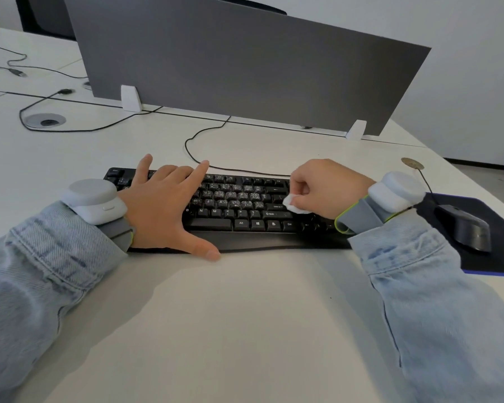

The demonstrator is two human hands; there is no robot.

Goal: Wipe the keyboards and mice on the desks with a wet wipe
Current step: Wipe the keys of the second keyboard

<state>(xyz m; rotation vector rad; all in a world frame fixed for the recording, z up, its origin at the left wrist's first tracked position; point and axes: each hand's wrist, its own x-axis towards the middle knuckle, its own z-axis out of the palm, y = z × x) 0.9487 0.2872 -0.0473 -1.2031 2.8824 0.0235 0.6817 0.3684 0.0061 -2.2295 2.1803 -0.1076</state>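
So the person has the black keyboard (pixel 239 207) sitting mid-table (pixel 245 315), cable looping off behind it toward the grey divider panel (pixel 245 68). Left hand (pixel 163 205) is spread flat over the left half of the keys, fingers straight, thumb hooked over the front edge, basically pinning the board down. Right hand (pixel 326 189) is curled up and pinching a small wadded white wet wipe (pixel 291 202), which is pressed on the keys near the shift/enter end. The mouse (pixel 464 226) sits on a dark mouse pad (pixel 477 242) just to the right, untouched as far as anyone can tell. What could go sideways, in my opinion: that wipe is balled up pretty small, so it only covers a key or two per pass and it'd be easy to miss rows, especially everything under the left hand. If it's really wet, squeezing it that tight could drip liquid between the keys. Pressing hard could also fire off keystrokes if the thing is plugged in (can't tell where the cable ends). And the right sleeve (pixel 419 271) hangs close to the mouse, so a wide swipe might bump it off the pad
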